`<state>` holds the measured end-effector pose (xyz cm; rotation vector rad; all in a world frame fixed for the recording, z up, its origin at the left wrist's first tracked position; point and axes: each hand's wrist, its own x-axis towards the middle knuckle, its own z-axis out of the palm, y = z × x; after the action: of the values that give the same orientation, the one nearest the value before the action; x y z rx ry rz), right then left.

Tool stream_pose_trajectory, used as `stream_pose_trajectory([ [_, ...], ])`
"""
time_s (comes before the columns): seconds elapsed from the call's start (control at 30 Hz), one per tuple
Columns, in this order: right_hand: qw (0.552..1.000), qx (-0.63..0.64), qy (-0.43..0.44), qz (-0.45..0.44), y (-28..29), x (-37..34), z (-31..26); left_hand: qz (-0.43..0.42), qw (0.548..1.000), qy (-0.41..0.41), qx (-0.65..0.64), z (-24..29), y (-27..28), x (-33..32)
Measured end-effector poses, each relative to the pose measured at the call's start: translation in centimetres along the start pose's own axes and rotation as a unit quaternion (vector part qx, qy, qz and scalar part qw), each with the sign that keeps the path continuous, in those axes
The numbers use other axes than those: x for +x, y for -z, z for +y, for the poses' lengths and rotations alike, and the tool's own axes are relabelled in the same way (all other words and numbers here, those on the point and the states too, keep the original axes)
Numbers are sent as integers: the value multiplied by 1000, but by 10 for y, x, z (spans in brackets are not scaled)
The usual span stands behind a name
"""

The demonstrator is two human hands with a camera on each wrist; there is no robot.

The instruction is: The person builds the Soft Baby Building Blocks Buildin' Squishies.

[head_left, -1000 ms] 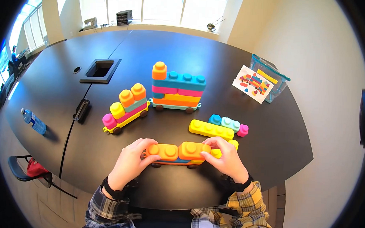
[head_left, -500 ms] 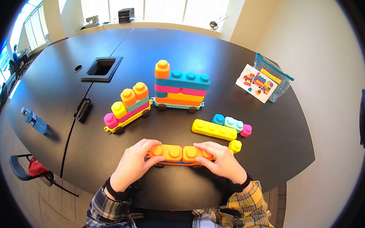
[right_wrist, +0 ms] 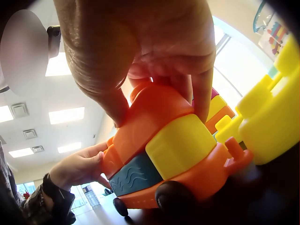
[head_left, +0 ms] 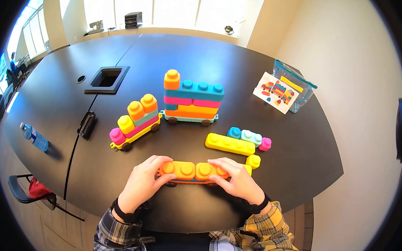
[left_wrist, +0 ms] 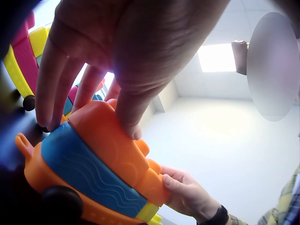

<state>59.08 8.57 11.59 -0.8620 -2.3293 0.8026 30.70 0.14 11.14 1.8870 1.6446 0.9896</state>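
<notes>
Close to the table's near edge stands a wheeled wagon with an orange base (right_wrist: 206, 173). A blue block (left_wrist: 89, 161) and a yellow block (right_wrist: 180, 145) sit on that base. Two orange two-stud blocks top them end to end, a left orange block (head_left: 178, 169) and a right orange block (head_left: 202, 171). My left hand (head_left: 141, 181) grips the left one, thumb on the near side and fingers on the far side. With thumb and fingers my right hand (head_left: 242, 182) holds the right one, covering part of its top.
Beyond are a teal-based wagon (head_left: 191, 111) stacked high and a yellow-based wagon (head_left: 139, 131). Loose blocks, including a long yellow block (head_left: 229, 144), lie to the right. A picture card (head_left: 276, 93) leans on a clear bag (head_left: 301, 96). At left stands a water bottle (head_left: 34, 137).
The right orange block, earlier raised and slightly tilted, now sits level with the left one. My right hand has moved inward over it, while the left hand keeps its grip.
</notes>
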Motion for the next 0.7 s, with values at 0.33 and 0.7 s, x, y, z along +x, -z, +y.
stream_pose_trajectory([
  [0.33,1000,21,-22,1,0,-3,1,-1,1000,0,-1,0,-2,0],
  [0.7,983,-118,-100,101,73,-7,31,-8,999,-6,31,2,0,1],
])
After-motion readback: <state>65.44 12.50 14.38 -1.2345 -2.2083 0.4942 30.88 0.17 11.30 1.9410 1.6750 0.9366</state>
